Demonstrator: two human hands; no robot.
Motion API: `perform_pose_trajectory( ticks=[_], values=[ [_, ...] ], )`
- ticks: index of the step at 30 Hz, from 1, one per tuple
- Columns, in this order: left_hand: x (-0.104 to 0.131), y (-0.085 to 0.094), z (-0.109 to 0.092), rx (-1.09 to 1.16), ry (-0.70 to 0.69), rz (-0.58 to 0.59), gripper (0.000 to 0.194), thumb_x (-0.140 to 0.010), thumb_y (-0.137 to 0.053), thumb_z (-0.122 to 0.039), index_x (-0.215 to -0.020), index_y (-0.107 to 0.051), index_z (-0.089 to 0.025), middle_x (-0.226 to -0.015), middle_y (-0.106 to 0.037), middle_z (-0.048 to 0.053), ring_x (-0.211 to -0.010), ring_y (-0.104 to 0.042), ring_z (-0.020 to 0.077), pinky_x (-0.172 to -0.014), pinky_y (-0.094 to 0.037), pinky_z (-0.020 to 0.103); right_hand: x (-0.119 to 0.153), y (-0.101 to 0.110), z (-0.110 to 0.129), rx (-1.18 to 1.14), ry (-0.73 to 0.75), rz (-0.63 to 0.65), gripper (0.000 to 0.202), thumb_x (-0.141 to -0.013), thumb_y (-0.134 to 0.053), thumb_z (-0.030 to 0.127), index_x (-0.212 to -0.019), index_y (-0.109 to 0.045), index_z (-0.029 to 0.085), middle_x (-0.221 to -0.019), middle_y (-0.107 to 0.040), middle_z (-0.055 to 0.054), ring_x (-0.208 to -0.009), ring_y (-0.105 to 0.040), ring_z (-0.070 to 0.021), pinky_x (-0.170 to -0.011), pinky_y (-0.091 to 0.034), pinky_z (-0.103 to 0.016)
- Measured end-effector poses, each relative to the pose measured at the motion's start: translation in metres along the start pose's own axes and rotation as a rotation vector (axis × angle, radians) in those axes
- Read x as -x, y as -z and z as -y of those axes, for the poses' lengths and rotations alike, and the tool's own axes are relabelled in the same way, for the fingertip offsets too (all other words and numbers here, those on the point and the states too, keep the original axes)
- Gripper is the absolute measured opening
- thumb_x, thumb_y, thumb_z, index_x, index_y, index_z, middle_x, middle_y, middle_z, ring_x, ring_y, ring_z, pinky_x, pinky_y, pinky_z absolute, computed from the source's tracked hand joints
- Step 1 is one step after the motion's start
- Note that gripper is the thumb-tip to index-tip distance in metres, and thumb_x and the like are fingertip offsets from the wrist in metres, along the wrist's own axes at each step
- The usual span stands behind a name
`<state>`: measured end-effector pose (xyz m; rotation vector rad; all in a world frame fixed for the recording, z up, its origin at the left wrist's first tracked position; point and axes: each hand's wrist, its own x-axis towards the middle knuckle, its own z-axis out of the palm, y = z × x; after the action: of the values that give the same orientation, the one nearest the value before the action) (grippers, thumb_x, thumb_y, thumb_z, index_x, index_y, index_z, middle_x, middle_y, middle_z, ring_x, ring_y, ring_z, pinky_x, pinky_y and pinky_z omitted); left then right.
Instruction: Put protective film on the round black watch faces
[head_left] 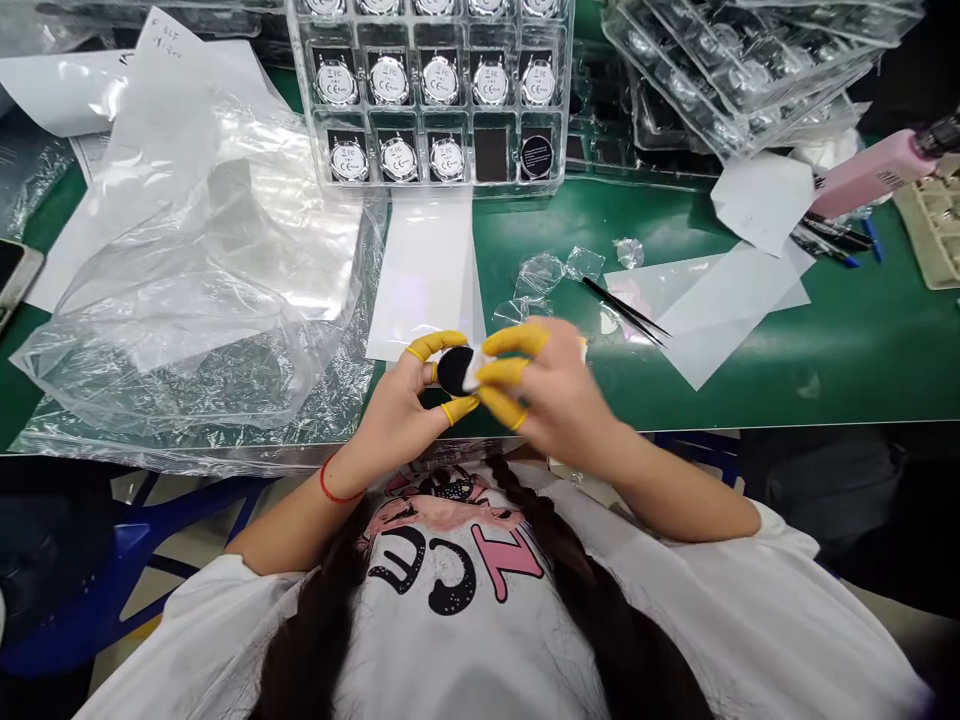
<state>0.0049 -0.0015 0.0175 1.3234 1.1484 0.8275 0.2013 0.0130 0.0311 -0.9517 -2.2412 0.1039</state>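
Note:
My left hand [394, 405], in yellow finger cots, grips a round black-faced disc [452, 371] by its edge, just above the table's front edge. It looks like a watch head. My right hand [562, 400], also in yellow finger cots, pinches a small white wipe [475, 368] against the disc's right side. That hand is blurred, and its fingers partly hide the wipe. Beyond both hands lies a strip of white sheets [421, 270]. Black tweezers [626, 312] rest to the right of my right hand.
A clear plastic tray [305, 100] at the back holds several round watch heads with CE-marked covers. More trays [742, 80] are stacked back right, near a pink bottle [866, 178]. Clear bags [202, 330] cover the left side. Film scraps [541, 272] lie near the tweezers.

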Motion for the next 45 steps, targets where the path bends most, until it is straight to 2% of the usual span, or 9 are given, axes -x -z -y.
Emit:
perform_pose_trajectory(
  ticks=[2,5,9,13,19,25,29,35,45],
  values=[
    [-0.001,-0.002,0.001,-0.069,-0.047,0.002,0.055,-0.074,-0.072,-0.016,-0.126,-0.053,-0.018,-0.104,-0.074,0.003,-0.091,-0.071,0.0152,-0.084,-0.055,0.027,-0.004,-0.015,0.012,-0.02,0.089,-0.012,0.008,-0.094,-0.058,0.021,-0.097,-0.065,0.023,-0.098,-0.066,-0.003,-0.094,-0.054,-0.0181,-0.089,-0.043,-0.037],
    [-0.001,-0.005,0.002,-0.08,-0.084,-0.014,0.054,-0.075,-0.073,-0.018,-0.125,-0.053,-0.018,-0.117,-0.071,0.006,-0.099,-0.071,0.0166,-0.087,-0.055,0.027,-0.008,-0.031,0.01,-0.001,0.059,-0.115,0.011,-0.094,-0.057,0.02,-0.1,-0.067,0.023,-0.092,-0.063,-0.003,-0.088,-0.052,-0.0176,-0.082,-0.042,-0.036],
    [-0.002,-0.004,0.001,-0.009,-0.042,-0.02,0.056,-0.076,-0.075,-0.023,-0.126,-0.052,-0.017,-0.11,-0.073,0.005,-0.096,-0.072,0.0159,-0.089,-0.056,0.026,-0.001,-0.03,0.001,-0.031,-0.042,-0.184,0.01,-0.095,-0.059,0.023,-0.102,-0.066,0.022,-0.091,-0.062,-0.004,-0.085,-0.053,-0.0163,-0.077,-0.041,-0.036],
    [-0.003,-0.001,0.005,-0.06,-0.036,-0.03,0.056,-0.074,-0.073,-0.016,-0.126,-0.054,-0.019,-0.097,-0.075,0.002,-0.087,-0.072,0.0149,-0.081,-0.056,0.024,0.009,-0.03,0.013,-0.036,0.005,-0.138,0.01,-0.091,-0.063,0.02,-0.1,-0.066,0.023,-0.087,-0.062,-0.002,-0.083,-0.053,-0.0166,-0.073,-0.042,-0.035],
    [-0.002,-0.006,0.011,-0.049,-0.108,-0.072,0.055,-0.076,-0.072,-0.017,-0.127,-0.053,-0.019,-0.129,-0.066,0.007,-0.105,-0.07,0.0166,-0.094,-0.055,0.028,0.0,-0.047,0.013,0.022,-0.07,-0.266,0.009,-0.093,-0.059,0.021,-0.101,-0.064,0.022,-0.092,-0.064,-0.006,-0.089,-0.053,-0.0203,-0.078,-0.045,-0.038],
    [-0.001,-0.008,0.012,-0.014,-0.061,-0.121,0.058,-0.074,-0.078,-0.023,-0.127,-0.054,-0.02,-0.119,-0.071,0.006,-0.098,-0.072,0.0162,-0.09,-0.056,0.027,-0.003,-0.052,0.002,-0.01,-0.189,-0.358,0.004,-0.093,-0.061,0.02,-0.096,-0.063,0.02,-0.085,-0.062,-0.005,-0.084,-0.054,-0.0185,-0.078,-0.047,-0.036],
    [0.0,-0.006,0.007,0.064,-0.013,-0.137,0.06,-0.069,-0.083,-0.025,-0.122,-0.056,-0.019,-0.108,-0.073,0.004,-0.091,-0.072,0.0143,-0.087,-0.058,0.025,-0.002,-0.05,-0.005,-0.064,-0.257,-0.369,0.004,-0.093,-0.061,0.021,-0.09,-0.064,0.021,-0.082,-0.063,-0.003,-0.081,-0.054,-0.0173,-0.075,-0.048,-0.034],
    [0.001,-0.002,-0.003,0.13,0.065,-0.107,0.06,-0.069,-0.085,-0.027,-0.122,-0.056,-0.02,-0.094,-0.075,0.001,-0.088,-0.074,0.0142,-0.088,-0.058,0.026,0.0,-0.028,-0.005,-0.132,-0.385,-0.395,0.004,-0.091,-0.063,0.022,-0.088,-0.065,0.022,-0.084,-0.065,-0.002,-0.082,-0.056,-0.0158,-0.075,-0.049,-0.035],
    [0.0,-0.002,-0.005,0.089,0.063,-0.087,0.06,-0.071,-0.082,-0.029,-0.124,-0.055,-0.019,-0.094,-0.076,0.002,-0.091,-0.074,0.0173,-0.093,-0.055,0.033,0.01,-0.016,0.017,-0.149,-0.348,-0.383,0.006,-0.09,-0.065,0.016,-0.09,-0.065,0.022,-0.083,-0.065,-0.002,-0.079,-0.055,-0.0154,-0.076,-0.048,-0.035]
  ],
)
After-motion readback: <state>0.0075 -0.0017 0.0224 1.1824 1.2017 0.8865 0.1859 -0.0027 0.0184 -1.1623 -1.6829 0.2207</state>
